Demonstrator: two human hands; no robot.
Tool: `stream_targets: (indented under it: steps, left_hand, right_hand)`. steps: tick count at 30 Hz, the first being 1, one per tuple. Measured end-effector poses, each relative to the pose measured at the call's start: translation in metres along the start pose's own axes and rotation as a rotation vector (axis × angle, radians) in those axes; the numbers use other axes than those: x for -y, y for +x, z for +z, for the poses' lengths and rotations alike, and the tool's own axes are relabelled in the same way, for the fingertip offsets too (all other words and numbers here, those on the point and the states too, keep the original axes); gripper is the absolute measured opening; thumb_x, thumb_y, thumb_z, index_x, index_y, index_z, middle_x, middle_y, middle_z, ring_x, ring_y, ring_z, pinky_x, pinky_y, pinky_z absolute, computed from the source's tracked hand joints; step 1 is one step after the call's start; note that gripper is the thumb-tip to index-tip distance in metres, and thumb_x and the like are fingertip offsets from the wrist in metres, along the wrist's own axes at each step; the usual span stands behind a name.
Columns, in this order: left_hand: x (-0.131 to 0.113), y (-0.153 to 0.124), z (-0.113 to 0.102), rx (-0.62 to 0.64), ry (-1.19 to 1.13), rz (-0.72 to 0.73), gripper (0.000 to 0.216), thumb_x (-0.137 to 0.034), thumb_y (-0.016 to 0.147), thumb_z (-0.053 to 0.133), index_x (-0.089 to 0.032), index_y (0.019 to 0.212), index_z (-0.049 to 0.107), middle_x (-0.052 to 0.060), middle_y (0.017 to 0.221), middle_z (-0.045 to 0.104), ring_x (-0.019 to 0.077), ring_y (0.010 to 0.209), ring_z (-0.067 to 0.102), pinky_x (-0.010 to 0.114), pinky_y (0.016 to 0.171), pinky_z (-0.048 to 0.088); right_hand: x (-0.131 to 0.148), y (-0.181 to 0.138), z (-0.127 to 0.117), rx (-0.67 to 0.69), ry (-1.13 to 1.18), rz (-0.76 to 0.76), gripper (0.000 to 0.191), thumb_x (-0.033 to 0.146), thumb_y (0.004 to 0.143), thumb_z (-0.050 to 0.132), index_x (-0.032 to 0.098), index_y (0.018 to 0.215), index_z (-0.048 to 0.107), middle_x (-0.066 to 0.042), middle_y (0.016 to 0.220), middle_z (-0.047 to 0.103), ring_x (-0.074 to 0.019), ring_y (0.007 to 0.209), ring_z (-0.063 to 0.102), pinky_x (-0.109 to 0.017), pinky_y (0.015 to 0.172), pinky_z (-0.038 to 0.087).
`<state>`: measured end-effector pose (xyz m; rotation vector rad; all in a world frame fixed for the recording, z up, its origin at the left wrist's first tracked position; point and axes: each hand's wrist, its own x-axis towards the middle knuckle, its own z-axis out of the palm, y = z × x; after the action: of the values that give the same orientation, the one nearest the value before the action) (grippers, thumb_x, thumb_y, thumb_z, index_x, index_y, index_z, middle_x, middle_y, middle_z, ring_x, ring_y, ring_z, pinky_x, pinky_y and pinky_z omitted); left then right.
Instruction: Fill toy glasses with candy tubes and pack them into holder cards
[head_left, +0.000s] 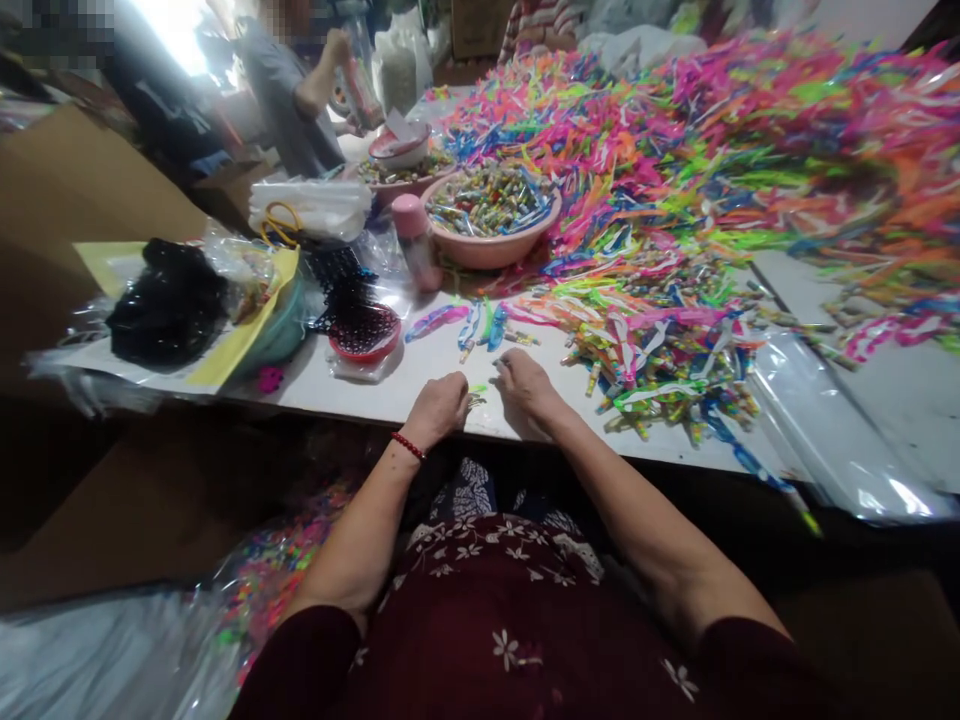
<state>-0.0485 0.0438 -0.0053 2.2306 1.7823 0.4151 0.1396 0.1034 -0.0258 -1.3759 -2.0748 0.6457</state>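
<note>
My left hand (439, 405) rests at the front edge of the white table (352, 390), fingers curled closed around a small green piece (477, 397) that pokes out toward my right hand. A red bead bracelet (407, 446) circles that wrist. My right hand (523, 385) lies just beside it, fingers bent down and pinched at the same spot. A few neon strips (480, 325) lie just beyond both hands. To the right spreads a heap of small wrapped pieces and strips (660, 360).
A huge pile of neon strips (750, 150) covers the far right. A pink bowl (491, 245) of small pieces, a pink bottle (414, 238), a red hairbrush (365, 330), a black bundle (169, 305) and clear plastic sheet (832, 430) lie around. Another person (300, 90) works at the far end.
</note>
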Motion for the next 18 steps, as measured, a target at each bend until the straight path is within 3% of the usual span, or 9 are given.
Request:
stream_targets:
  steps: [4,7,9,11,14,18]
  left_hand:
    - [-0.011,-0.006,-0.002,-0.093,-0.496,-0.158,0.026,-0.023,0.086,0.064,-0.019,0.11,0.058,0.003,0.09,0.066,0.0172,0.072,0.065,0.029,0.07,0.051]
    - [-0.015,-0.01,0.004,-0.004,-0.926,-0.3,0.031,-0.035,0.079,0.071,-0.017,0.101,0.059,0.0,0.077,0.066,0.0151,0.058,0.064,0.028,0.058,0.053]
    - [-0.013,-0.01,0.01,0.053,-1.121,-0.363,0.039,-0.037,0.071,0.078,-0.017,0.096,0.056,-0.002,0.072,0.066,0.0158,0.056,0.066,0.028,0.057,0.056]
    - [-0.011,-0.009,0.015,0.074,-1.206,-0.43,0.044,-0.033,0.065,0.082,-0.017,0.095,0.054,-0.003,0.069,0.067,0.0167,0.057,0.068,0.028,0.056,0.058]
    - [-0.014,-0.007,0.017,0.002,-1.209,-0.505,0.043,-0.025,0.061,0.083,-0.016,0.094,0.056,0.0,0.07,0.071,0.015,0.053,0.066,0.023,0.05,0.056]
    - [-0.028,-0.004,0.009,-0.061,-1.171,-0.566,0.032,-0.017,0.058,0.08,-0.016,0.08,0.057,0.002,0.068,0.072,0.0121,0.05,0.061,0.017,0.043,0.05]
  right_hand:
    - [-0.003,-0.066,-0.036,-0.146,0.319,0.133,0.03,0.037,0.098,0.045,0.019,0.117,0.06,-0.008,0.098,0.069,-0.0202,0.083,0.062,-0.034,0.08,0.05]
    - [-0.005,-0.126,-0.07,-0.321,0.243,0.18,0.034,0.042,0.095,0.051,0.021,0.121,0.06,-0.008,0.103,0.068,-0.0197,0.081,0.062,-0.034,0.079,0.051]
    - [-0.012,-0.165,-0.093,-0.417,0.14,0.279,0.031,0.045,0.094,0.055,0.021,0.113,0.063,-0.006,0.095,0.067,-0.0177,0.073,0.059,-0.032,0.075,0.05]
    - [-0.029,-0.202,-0.118,-0.519,0.033,0.409,0.029,0.048,0.093,0.057,0.021,0.098,0.064,-0.003,0.083,0.064,-0.0163,0.067,0.055,-0.03,0.071,0.047]
    - [-0.072,-0.262,-0.154,-0.666,-0.131,0.659,0.036,0.056,0.091,0.057,0.022,0.078,0.057,0.0,0.071,0.058,-0.0162,0.065,0.05,-0.03,0.068,0.042]
    - [-0.134,-0.342,-0.179,-0.745,-0.151,1.026,0.042,0.061,0.087,0.055,0.023,0.07,0.053,0.001,0.061,0.055,-0.0169,0.063,0.049,-0.031,0.067,0.039]
